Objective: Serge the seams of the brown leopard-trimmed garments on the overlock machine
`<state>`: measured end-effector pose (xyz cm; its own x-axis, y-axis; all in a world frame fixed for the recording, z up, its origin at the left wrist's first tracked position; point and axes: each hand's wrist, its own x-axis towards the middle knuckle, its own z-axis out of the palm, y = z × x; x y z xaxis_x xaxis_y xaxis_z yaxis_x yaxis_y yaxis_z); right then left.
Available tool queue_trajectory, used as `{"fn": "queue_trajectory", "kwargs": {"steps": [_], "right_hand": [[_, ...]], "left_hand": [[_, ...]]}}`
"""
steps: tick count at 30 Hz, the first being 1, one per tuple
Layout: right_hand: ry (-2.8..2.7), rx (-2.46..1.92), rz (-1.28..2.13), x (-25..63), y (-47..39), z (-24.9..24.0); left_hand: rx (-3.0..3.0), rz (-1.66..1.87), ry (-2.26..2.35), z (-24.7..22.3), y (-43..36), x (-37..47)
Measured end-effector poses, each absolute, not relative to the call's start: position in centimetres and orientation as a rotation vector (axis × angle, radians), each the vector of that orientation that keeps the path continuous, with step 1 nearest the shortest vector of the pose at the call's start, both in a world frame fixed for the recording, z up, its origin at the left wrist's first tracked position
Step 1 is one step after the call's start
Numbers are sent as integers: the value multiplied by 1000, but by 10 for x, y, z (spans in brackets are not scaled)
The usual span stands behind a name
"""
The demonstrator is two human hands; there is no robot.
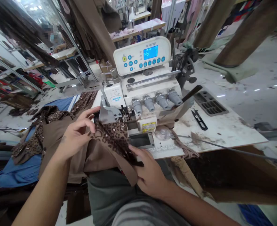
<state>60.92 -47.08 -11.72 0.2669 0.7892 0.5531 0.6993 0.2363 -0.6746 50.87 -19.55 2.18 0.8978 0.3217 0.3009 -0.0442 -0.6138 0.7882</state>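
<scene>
A white sewing machine with a lit blue display stands on the table. Leopard-print fabric joined to plain brown fabric lies under its presser foot and hangs over the table's front edge. On the left of the foot, my left hand pinches the fabric between thumb and fingers. My right hand grips the fabric's right edge below the machine, thumb and fingers closed on it; some of its fingertips are hidden behind the cloth.
Black thread snips and a grey slotted tray lie on the table's right side. Brown, leopard and blue garments are heaped at the left. An open cardboard box stands below right. Racks of hanging clothes fill the background.
</scene>
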Motion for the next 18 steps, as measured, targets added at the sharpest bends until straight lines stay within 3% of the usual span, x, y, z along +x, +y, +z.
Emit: {"fn": "queue_trajectory", "kwargs": {"steps": [4, 7, 12, 18], "right_hand": [[-1688, -1400, 134, 599, -479, -122], [-1527, -1337, 260, 596, -476, -120], [-1081, -1509, 272, 604, -471, -113], [-1099, -1762, 448, 594, -453, -117]], "left_hand": [[2313, 415, 159, 18, -196, 506], [2478, 417, 293, 9, -193, 511], [2435, 549, 157, 23, -206, 495], [2481, 641, 216, 46, -226, 473]]}}
